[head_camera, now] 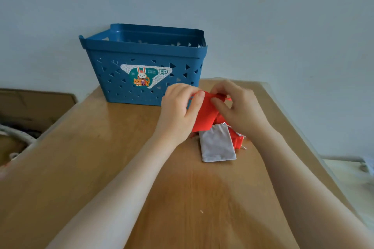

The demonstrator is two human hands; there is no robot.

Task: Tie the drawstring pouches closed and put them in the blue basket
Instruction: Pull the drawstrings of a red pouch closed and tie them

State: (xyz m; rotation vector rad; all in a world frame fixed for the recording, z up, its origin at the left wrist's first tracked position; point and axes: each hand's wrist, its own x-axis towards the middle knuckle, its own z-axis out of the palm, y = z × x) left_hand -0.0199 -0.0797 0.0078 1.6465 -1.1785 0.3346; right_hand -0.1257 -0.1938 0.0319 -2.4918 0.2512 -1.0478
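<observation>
A red drawstring pouch (205,114) is lifted off the table between both hands. My left hand (180,111) pinches its top left edge. My right hand (237,107) pinches its top right edge, where a thin red cord sticks out. Below them a grey pouch (217,144) lies flat on the wooden table, partly over another red pouch (238,140) with a silvery cord. The blue basket (141,54) stands at the far edge of the table, just left of and behind my hands; its inside is hidden.
The wooden table (113,159) reaches to the wall behind the basket. A cardboard box (34,105) and a pale rope sit off the table's left side. The table's right edge runs close past my right arm.
</observation>
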